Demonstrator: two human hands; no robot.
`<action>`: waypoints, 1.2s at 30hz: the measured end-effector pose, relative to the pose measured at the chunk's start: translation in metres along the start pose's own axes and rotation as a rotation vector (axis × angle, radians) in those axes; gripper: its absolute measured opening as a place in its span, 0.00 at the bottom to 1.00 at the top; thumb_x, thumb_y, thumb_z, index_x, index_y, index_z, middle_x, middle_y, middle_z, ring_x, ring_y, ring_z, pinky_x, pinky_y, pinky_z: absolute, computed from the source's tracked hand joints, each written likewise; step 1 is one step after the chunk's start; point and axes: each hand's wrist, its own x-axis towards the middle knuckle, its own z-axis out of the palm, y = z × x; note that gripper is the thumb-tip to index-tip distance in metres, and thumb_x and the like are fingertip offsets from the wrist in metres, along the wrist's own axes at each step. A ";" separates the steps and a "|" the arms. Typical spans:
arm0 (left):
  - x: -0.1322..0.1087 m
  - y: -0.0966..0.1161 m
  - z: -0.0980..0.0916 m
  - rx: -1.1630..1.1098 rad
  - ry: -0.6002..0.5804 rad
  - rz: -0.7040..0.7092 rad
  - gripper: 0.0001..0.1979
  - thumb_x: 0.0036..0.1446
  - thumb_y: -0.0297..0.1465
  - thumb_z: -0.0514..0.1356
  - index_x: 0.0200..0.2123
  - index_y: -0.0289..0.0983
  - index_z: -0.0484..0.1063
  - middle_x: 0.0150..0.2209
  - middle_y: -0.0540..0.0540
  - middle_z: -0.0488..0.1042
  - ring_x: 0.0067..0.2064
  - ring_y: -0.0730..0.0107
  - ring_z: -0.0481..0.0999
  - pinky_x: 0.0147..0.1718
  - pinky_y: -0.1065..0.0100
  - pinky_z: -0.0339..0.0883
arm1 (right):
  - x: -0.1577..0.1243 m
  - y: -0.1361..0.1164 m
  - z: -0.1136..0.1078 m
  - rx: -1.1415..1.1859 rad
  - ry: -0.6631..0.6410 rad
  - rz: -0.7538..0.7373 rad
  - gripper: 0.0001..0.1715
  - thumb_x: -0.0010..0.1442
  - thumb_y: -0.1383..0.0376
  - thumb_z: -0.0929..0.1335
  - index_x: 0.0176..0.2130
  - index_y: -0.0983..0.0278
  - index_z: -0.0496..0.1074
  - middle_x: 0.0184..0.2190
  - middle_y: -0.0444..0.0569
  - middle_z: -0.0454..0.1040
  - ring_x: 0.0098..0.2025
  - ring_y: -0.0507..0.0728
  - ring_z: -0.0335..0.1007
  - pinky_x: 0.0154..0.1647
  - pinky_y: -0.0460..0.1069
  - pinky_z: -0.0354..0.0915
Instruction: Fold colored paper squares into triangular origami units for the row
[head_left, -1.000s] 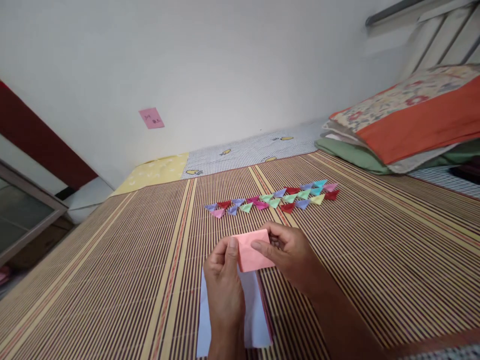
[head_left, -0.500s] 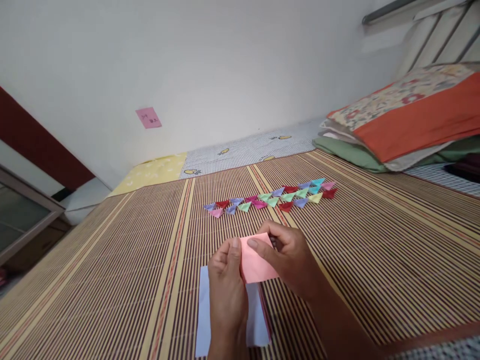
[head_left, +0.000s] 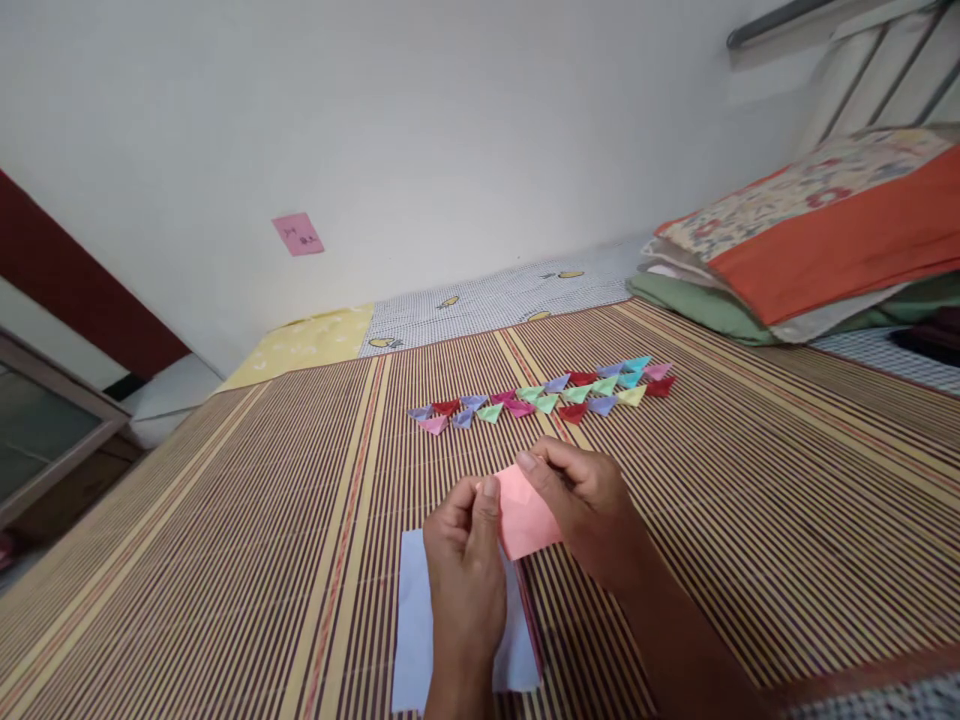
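Both my hands hold a small folded pink paper (head_left: 525,520) just above a striped bamboo mat (head_left: 225,560). My left hand (head_left: 463,570) pinches its left edge with thumb and fingers closed. My right hand (head_left: 589,505) grips the top and right side, fingers curled over it. Beneath my left hand lies a stack of paper sheets (head_left: 416,630), pale blue on top with a red edge showing. Beyond my hands, a row of several small folded paper triangles (head_left: 544,395) in red, pink, green, purple and blue lies on the mat.
Folded blankets and a pillow (head_left: 810,240) are piled at the far right. A white wall (head_left: 420,130) with a pink note (head_left: 298,233) runs behind the bed. A yellow and checked sheet (head_left: 420,320) shows at the mat's far edge. A glass-fronted cabinet (head_left: 37,430) stands left.
The pink paper has turned and tilted between my fingers and my hands have drawn closer together. The right thumb now sits over the paper's top edge.
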 end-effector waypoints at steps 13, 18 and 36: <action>-0.001 0.000 0.005 0.068 -0.051 0.041 0.18 0.60 0.41 0.64 0.24 0.37 0.68 0.23 0.53 0.64 0.26 0.72 0.60 0.25 0.72 0.56 | -0.001 0.012 0.000 -0.426 0.192 -0.227 0.18 0.70 0.63 0.62 0.26 0.60 0.62 0.19 0.41 0.64 0.22 0.52 0.61 0.28 0.48 0.54; -0.001 0.004 0.004 0.068 -0.016 0.058 0.22 0.63 0.45 0.60 0.22 0.37 0.67 0.22 0.52 0.63 0.26 0.72 0.60 0.24 0.72 0.57 | -0.002 0.009 0.000 -0.390 0.193 -0.250 0.19 0.70 0.63 0.63 0.26 0.60 0.62 0.19 0.41 0.64 0.22 0.52 0.62 0.27 0.48 0.54; 0.012 -0.008 -0.012 -0.230 0.024 -0.049 0.14 0.55 0.39 0.70 0.30 0.34 0.76 0.24 0.52 0.70 0.26 0.75 0.68 0.26 0.74 0.63 | 0.003 0.016 -0.015 0.334 -0.021 0.152 0.20 0.68 0.51 0.64 0.35 0.64 0.74 0.26 0.44 0.72 0.26 0.52 0.65 0.28 0.47 0.62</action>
